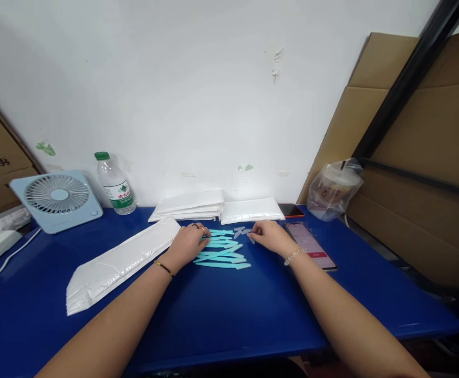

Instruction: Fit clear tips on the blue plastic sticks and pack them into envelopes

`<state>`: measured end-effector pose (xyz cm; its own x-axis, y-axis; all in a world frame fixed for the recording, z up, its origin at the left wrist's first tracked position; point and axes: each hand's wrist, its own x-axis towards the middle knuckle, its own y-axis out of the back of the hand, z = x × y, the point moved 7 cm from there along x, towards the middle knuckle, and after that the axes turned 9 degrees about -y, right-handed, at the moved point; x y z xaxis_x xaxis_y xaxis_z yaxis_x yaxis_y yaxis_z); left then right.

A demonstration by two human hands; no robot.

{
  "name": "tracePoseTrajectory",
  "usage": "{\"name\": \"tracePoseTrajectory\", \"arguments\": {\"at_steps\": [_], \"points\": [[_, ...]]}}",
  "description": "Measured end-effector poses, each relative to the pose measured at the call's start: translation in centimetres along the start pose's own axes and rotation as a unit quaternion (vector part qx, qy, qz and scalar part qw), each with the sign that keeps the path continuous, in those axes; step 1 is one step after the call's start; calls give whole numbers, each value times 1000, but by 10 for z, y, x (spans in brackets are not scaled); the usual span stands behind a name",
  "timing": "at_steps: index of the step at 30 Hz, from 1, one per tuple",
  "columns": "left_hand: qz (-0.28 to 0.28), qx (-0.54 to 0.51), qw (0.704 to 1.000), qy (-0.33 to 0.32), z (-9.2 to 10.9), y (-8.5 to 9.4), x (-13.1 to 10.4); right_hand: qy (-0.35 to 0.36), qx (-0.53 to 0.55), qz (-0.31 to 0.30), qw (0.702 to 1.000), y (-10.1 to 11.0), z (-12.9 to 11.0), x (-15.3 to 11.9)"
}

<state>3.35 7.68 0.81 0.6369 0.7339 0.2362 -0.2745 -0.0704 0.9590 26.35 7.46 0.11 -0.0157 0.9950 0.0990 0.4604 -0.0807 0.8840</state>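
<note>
Several thin turquoise sticks point(223, 256) lie side by side and partly crossed on the blue table point(229, 315). At their left ends is my left hand point(190, 242), its fingers bent over the upper sticks; whether it grips one cannot be made out. Small greyish translucent pieces point(238, 231) lie at the upper right of the sticks. My right hand point(268, 235) is closed in a pinch at the right of these pieces, with one piece at its fingertips. A long white padded envelope point(121, 265) lies slanted left of my left hand.
Stacked white envelopes point(190, 203) and another white envelope point(252, 210) lie by the wall. A lit phone point(311, 245) and a dark phone point(292, 210) are at right, near a bagged cup point(334, 189). A bottle point(116, 184) and fan point(58, 199) stand left.
</note>
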Motion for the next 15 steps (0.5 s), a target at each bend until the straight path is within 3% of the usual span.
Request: {"name": "tracePoseTrajectory", "arguments": {"at_steps": [6, 10, 12, 15], "points": [[-22, -25, 999, 25, -5, -8, 1, 35, 20, -39, 998, -15, -6, -1], [-19, -60, 998, 23, -6, -9, 1, 34, 113, -35, 992, -15, -5, 0], [-13, -75, 997, 27, -7, -9, 0, 20, 220, -54, 974, -17, -6, 1], [4, -118, 992, 54, -12, -8, -2, -1, 405, -86, 910, -19, -11, 1]]}}
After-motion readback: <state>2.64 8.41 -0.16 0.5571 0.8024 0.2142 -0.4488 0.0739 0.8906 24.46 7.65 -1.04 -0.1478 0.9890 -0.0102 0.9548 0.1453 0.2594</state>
